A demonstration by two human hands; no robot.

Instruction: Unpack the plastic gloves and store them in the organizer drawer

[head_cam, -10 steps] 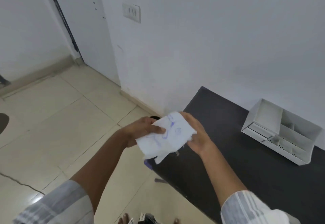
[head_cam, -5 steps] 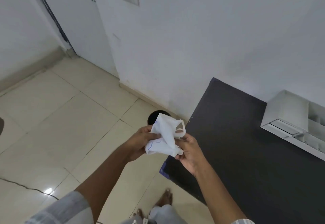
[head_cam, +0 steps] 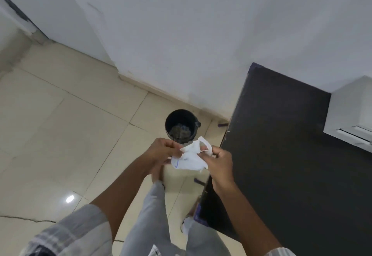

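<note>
A crumpled white plastic wrapper (head_cam: 190, 158) with blue print is held between both hands, just left of the black table's near corner. My left hand (head_cam: 162, 150) pinches its left edge. My right hand (head_cam: 218, 163) grips its right side. The wrapper hangs over the tiled floor, a little nearer to me than a black bin (head_cam: 181, 126). The white organizer (head_cam: 351, 115) sits on the table at the far right, cut off by the frame edge; its drawer front shows only in part.
The black table (head_cam: 281, 155) fills the right side, against a white wall (head_cam: 201, 34). The black bin holds some crumpled waste. Beige floor tiles (head_cam: 60, 135) spread to the left. My legs and feet show below the hands.
The view has tilted down and moved left, bringing the bin into full sight. Both hands have crumpled the wrapper smaller and carried it off the table corner toward the bin.
</note>
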